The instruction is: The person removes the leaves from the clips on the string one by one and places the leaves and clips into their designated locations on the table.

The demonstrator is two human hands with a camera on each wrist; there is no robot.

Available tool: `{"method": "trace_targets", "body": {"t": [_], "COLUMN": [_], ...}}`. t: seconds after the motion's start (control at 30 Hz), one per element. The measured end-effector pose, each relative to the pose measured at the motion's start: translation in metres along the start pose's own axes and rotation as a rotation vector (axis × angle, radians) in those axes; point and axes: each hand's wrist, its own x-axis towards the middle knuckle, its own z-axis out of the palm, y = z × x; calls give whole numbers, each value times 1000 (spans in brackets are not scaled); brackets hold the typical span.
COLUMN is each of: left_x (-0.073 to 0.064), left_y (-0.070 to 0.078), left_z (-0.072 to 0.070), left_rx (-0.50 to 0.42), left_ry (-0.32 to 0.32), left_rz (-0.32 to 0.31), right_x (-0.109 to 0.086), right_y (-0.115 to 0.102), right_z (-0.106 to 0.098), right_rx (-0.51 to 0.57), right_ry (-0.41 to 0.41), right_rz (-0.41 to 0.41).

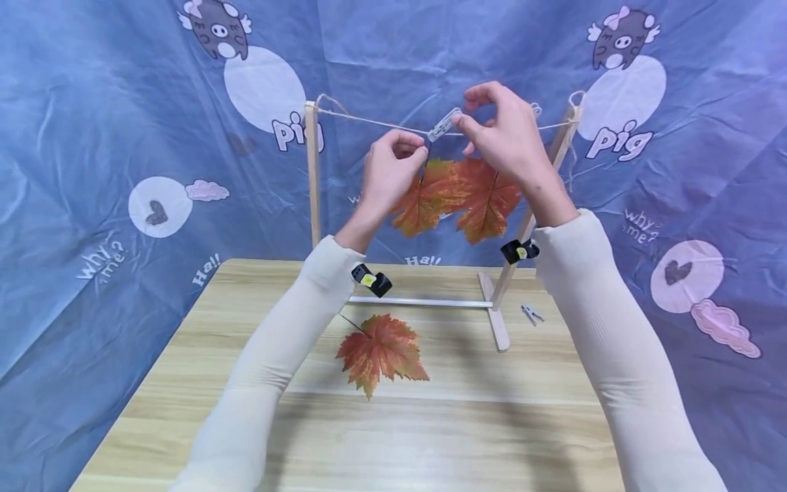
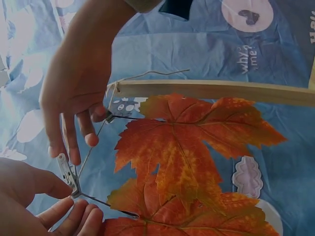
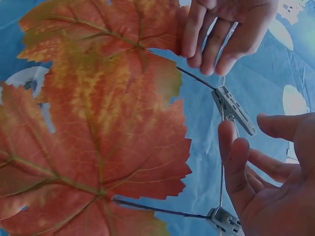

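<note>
A metal clothespin (image 1: 444, 125) clips a dark leaf stem to the twine (image 1: 369, 121). My right hand (image 1: 507, 133) surrounds the clothespin's handle end; in the right wrist view its thumb and fingers are spread around it. Just left of the clothespin is my left hand (image 1: 393, 167), its loosely bent fingers close to the stem and apart from it in the right wrist view. An orange-green maple leaf (image 1: 420, 205) hangs below this clothespin. Beside it, overlapping, a redder maple leaf (image 1: 488, 205) hangs from a second clothespin (image 3: 226, 222), partly behind my right hand in the head view.
The twine spans two wooden posts (image 1: 313, 171) joined low down by a white rod (image 1: 424, 302). Another maple leaf (image 1: 381, 348) lies on the wooden table (image 1: 430, 437). A spare clothespin (image 1: 531, 314) lies right of the stand's foot (image 1: 499, 331). Blue patterned cloth (image 1: 92, 157) hangs behind.
</note>
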Motion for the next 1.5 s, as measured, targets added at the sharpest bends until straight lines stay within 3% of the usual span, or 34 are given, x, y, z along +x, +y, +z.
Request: {"method": "trace_targets", "body": {"t": [0.3,0.63,0.93,1.2,1.5], "left_x": [13,17,14,9,3], "left_y": [4,-1,-2,1,3], "left_z": [9,10,11,13,16], "left_rx": [40,5,-16,42,50], "left_ry": [-37,-47,-40,16,25], "left_rz": [-72,-40,-35,-22,-25], "right_x": [17,18,15,13,9], "right_y": [-6,-5,-4,-4,-5], "right_z": [3,3,-1,-4,-6], "right_rx": [-56,-14,10,17,-5], "right_ry": [-119,-104,-105,-104,-52], "right_rz": [61,38,74,80,85]}}
